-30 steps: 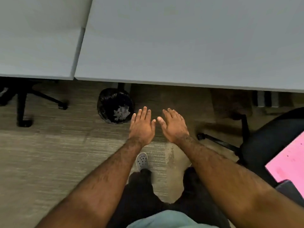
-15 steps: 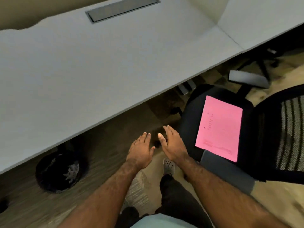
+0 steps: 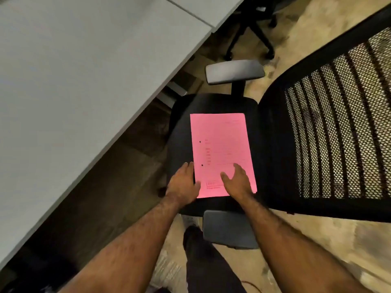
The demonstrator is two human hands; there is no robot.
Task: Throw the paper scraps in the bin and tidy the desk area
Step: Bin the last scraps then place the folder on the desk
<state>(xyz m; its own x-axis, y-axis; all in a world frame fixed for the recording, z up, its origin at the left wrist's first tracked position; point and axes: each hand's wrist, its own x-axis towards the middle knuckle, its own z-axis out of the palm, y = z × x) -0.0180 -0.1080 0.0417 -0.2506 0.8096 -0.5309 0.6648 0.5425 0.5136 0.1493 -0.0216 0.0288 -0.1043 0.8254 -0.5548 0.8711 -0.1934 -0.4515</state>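
A pink sheet of paper (image 3: 221,149) with printed lines lies flat on the black seat of an office chair (image 3: 179,127). My left hand (image 3: 184,183) rests at the sheet's lower left edge, fingers spread, holding nothing. Over the sheet's lower right corner my right hand (image 3: 238,180) lies flat with fingers apart; I cannot tell whether it presses on the paper. The bin is out of view.
The grey desk (image 3: 84,70) fills the upper left, its edge running diagonally. The chair's mesh back (image 3: 338,132) stands at the right, with grey armrests beyond the seat (image 3: 234,71) and just below my hands (image 3: 228,229). Another chair's base (image 3: 251,32) sits at the top.
My view has swung right, from the black bin under the desk to the chair. Both hands have moved from open air onto the lower end of the pink sheet.
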